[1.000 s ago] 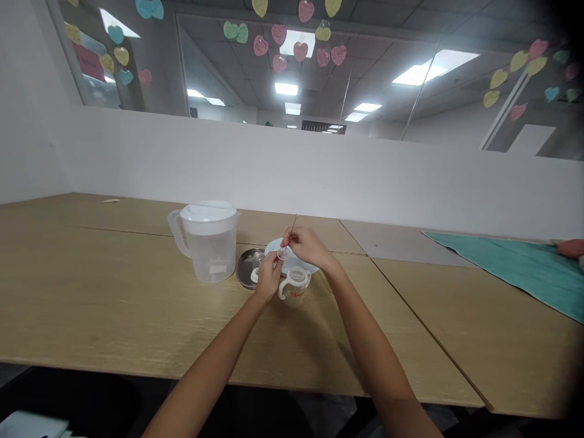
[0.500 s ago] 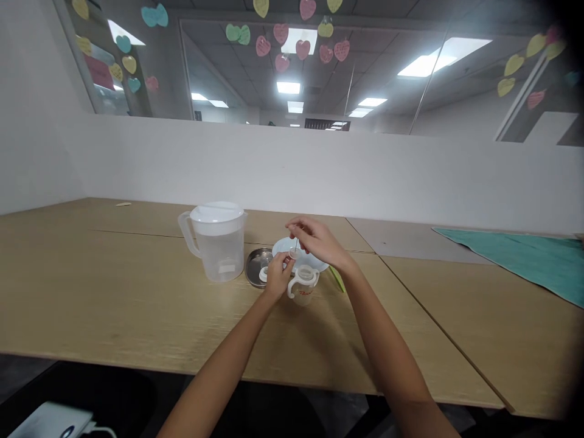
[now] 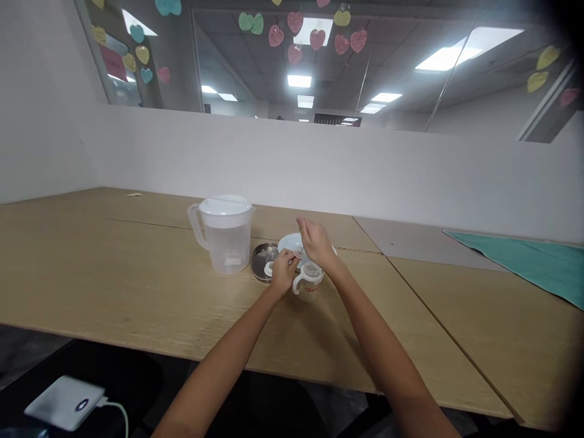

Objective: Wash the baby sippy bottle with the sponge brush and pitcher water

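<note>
My left hand (image 3: 283,272) pinches a small clear round piece (image 3: 298,252), whose exact kind I cannot make out. My right hand (image 3: 318,244) is closed just above it, its fingers around a thin stick (image 3: 302,249) that points down into the clear piece; most of the stick is hidden. Right below the hands stands a small clear baby bottle (image 3: 309,293) with white handles and red print, its top open. A pale bowl (image 3: 288,241) sits behind the hands, partly covered by them. To the left lies a round metal dish (image 3: 258,271) holding a white ring-like part (image 3: 269,268).
A large translucent pitcher (image 3: 228,243) with a lid stands left of the dish. A teal cloth (image 3: 524,255) lies at the far right of the wooden table (image 3: 137,274). Below the front edge, a white power bank (image 3: 66,401) with a cable rests on a dark seat.
My right hand has tipped over and come lower, nearer the clear piece. The green strip seen beside the bowl is now hidden behind my right arm. The view has shifted slightly.
</note>
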Available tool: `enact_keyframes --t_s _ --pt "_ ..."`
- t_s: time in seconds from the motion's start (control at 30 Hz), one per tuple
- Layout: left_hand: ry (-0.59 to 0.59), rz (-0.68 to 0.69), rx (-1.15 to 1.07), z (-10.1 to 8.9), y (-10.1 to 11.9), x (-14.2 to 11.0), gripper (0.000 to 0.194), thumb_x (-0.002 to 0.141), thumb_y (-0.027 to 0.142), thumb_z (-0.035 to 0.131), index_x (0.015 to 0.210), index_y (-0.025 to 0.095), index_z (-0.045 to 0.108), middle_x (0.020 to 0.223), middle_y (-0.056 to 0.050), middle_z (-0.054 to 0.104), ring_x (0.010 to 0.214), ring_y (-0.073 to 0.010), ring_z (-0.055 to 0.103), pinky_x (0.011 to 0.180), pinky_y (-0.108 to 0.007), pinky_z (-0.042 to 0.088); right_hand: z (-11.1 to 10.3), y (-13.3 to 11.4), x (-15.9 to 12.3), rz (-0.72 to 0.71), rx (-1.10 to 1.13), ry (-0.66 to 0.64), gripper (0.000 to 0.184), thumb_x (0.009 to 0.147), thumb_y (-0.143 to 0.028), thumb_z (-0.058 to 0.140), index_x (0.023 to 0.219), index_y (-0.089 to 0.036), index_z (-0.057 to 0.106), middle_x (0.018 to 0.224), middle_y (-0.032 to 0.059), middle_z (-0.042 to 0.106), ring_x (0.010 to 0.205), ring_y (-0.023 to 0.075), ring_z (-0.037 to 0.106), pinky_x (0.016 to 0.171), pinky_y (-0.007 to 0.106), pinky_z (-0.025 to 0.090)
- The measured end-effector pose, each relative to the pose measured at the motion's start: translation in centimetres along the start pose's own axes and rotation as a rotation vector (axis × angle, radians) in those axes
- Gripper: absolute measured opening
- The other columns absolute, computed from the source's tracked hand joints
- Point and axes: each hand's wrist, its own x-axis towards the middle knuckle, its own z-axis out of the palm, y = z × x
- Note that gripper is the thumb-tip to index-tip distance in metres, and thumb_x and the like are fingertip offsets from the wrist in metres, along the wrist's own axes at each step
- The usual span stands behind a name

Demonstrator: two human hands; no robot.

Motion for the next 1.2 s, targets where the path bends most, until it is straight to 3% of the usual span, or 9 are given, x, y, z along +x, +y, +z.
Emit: enact_keyframes --t_s 0.23,0.47,0.6,0.9,1.1,1.2 --pt "0.005 -0.019 -0.048 0.0 -0.1 -0.1 0.018 0.079 0.014 0.049 0.064 0.014 0.060 0.073 -0.002 0.054 0.070 -0.0135 0.050 0.066 -0.026 0.038 2.6 1.4 -0.6 -0.018 0.005 -0.231 0.039 0.095 -0.034 0.023 0.066 -0.019 0.044 0.056 -0.0015 0.044 0.051 0.0119 0.038 0.053 0.024 0.026" --pt "0.056 0.002 -0.041 -0.9 0.4 0.5 0.016 0.080 0.020 0.050 0.067 0.015 0.058 0.072 -0.003 0.056 0.072 -0.0147 0.050 0.067 -0.026 0.039 -1.0 -0.9 -0.4 -0.069 0.140 -0.319 0.042 0.095 -0.036 0.025 0.066 -0.018 0.049 0.062 -0.0006 0.052 0.059 0.0107 0.047 0.059 0.022 0.030" --pt "0.038 -0.021 -0.070 -0.9 0.3 0.6 0.014 0.081 0.021 0.050 0.073 0.016 0.060 0.079 -0.005 0.060 0.076 -0.0158 0.052 0.071 -0.027 0.040 -2.0 -1.9 -0.5 -0.058 0.100 -0.333 0.046 0.095 -0.040 0.023 0.066 -0.017 0.050 0.061 0.0001 0.053 0.058 0.0113 0.046 0.057 0.023 0.028" --pt "0.013 -0.040 -0.143 -0.9 0.2 0.5 0.020 0.078 0.018 0.047 0.060 0.015 0.056 0.072 -0.003 0.058 0.071 -0.0149 0.050 0.067 -0.027 0.039 0.6 -1.5 -0.8 0.005 -0.235 -0.311 0.044 0.097 -0.036 0.019 0.083 -0.017 0.056 0.071 0.0061 0.062 0.061 0.0156 0.052 0.056 0.026 0.026" --pt "-0.005 -0.049 -0.157 -0.8 0.2 0.4 0.020 0.078 0.019 0.048 0.061 0.015 0.058 0.067 -0.002 0.054 0.068 -0.0135 0.049 0.065 -0.025 0.038 2.1 0.6 -0.9 -0.001 -0.330 -0.383 0.042 0.097 -0.032 0.021 0.083 -0.015 0.058 0.077 0.0085 0.064 0.066 0.0164 0.055 0.058 0.026 0.027" --pt "-0.005 -0.061 -0.176 -0.9 0.3 0.4 0.020 0.079 0.023 0.050 0.067 0.014 0.062 0.069 -0.002 0.055 0.068 -0.0133 0.049 0.064 -0.025 0.038 2.2 1.5 -0.8 -0.031 -0.243 -0.397 0.040 0.096 -0.030 0.024 0.079 -0.015 0.058 0.077 0.0061 0.064 0.066 0.0141 0.054 0.059 0.024 0.028"
